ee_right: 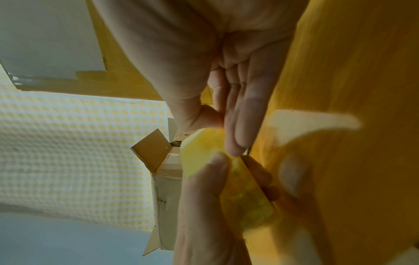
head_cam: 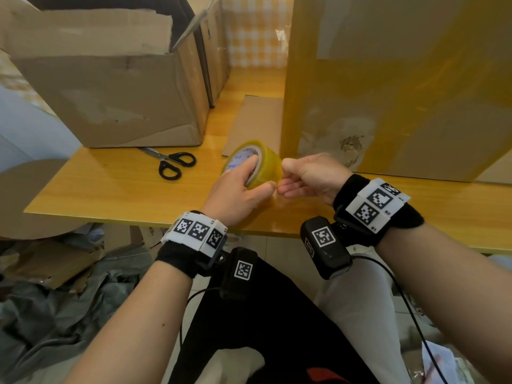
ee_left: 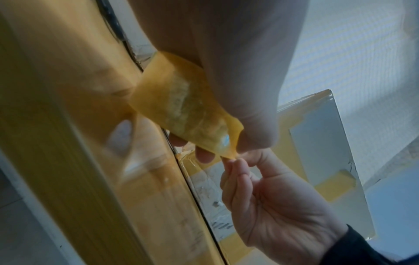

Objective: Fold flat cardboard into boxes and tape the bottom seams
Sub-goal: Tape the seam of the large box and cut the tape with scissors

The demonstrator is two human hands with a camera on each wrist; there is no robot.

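Table (head_cam: 116, 187): a yellow wood top that holds all the things.
Big box (head_cam: 401, 87): stands tall on the right side of the table, with wide yellow tape strips stuck on its side.
Open box (head_cam: 110, 87): brown, on the left side of the table, its top flaps up.
Flat cardboard (head_cam: 255, 120): lies on the table between the 2 boxes, just behind the tape roll.
Scissors (head_cam: 171, 162): black handles, lie in front of the open box, left of the tape roll.
Tape roll (head_cam: 267, 164): yellow, near the front edge of the table, right in front of the big box.
Left hand (head_cam: 238, 195): holds the tape roll, 1 finger in its hole and the thumb on the outside.
Right hand (head_cam: 310, 176): fingers curled, pinches the loose end of the tape (ee_left: 229, 156) at the roll.
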